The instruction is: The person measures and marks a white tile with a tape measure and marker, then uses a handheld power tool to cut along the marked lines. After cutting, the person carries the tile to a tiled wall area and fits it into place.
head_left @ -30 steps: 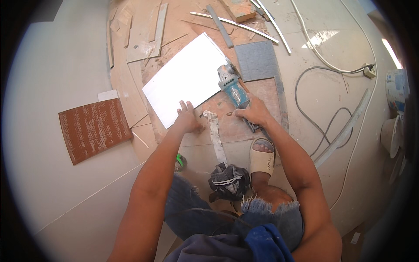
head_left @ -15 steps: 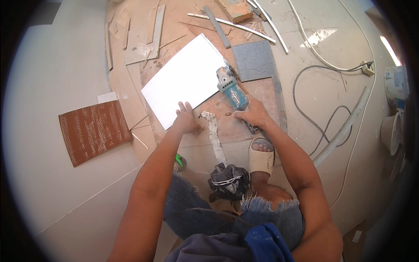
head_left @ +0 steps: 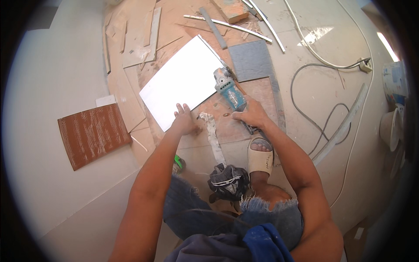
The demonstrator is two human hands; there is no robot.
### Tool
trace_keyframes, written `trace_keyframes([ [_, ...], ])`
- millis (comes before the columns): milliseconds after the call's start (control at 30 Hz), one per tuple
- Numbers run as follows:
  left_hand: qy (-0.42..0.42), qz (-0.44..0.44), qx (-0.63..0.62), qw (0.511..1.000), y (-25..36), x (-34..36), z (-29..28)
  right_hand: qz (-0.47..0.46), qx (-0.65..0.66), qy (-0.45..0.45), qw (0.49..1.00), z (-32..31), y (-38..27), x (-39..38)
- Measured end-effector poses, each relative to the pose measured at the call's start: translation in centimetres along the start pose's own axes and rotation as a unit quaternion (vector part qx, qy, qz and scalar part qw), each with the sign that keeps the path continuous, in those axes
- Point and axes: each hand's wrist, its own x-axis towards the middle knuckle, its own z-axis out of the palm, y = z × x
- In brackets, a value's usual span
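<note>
A white rectangular tile point(head_left: 176, 83) lies at a slant on a dusty brown board point(head_left: 257, 100). My left hand point(head_left: 185, 121) rests at the tile's near edge, its fingertips spread on the white surface and nothing gripped. In my right hand point(head_left: 254, 112) is a teal angle grinder point(head_left: 230, 91), my fingers wrapped round its body. The grinder's grey head sits at the tile's right edge, where a thin line runs along that side up to the far corner. The disc is mostly hidden behind the head.
A grey square tile point(head_left: 251, 60) lies right of the grinder, a brown textured tile point(head_left: 96, 135) at left. Offcut strips point(head_left: 155, 35) and a block point(head_left: 231, 9) lie at the back. Cables point(head_left: 301, 105) loop at right near buckets point(head_left: 390, 126). A black cloth bundle point(head_left: 228, 181) sits by my sandalled foot point(head_left: 261, 157).
The whole view has shifted slightly left. The grinder's head sits marginally nearer me along the tile's right edge. Both hands keep the same hold and place.
</note>
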Motion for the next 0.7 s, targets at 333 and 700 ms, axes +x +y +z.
trace_keyframes([
  [333, 0.004, 0.004, -0.017, 1.0, 0.2, -0.3, -0.1, 0.008, -0.013, 0.01, 1.0, 0.2, 0.6, 0.0],
  [700, 0.007, 0.001, -0.021, 1.0, 0.0, -0.3, -0.1, 0.015, -0.029, 0.001, 0.999, 0.0, 0.1, -0.5],
])
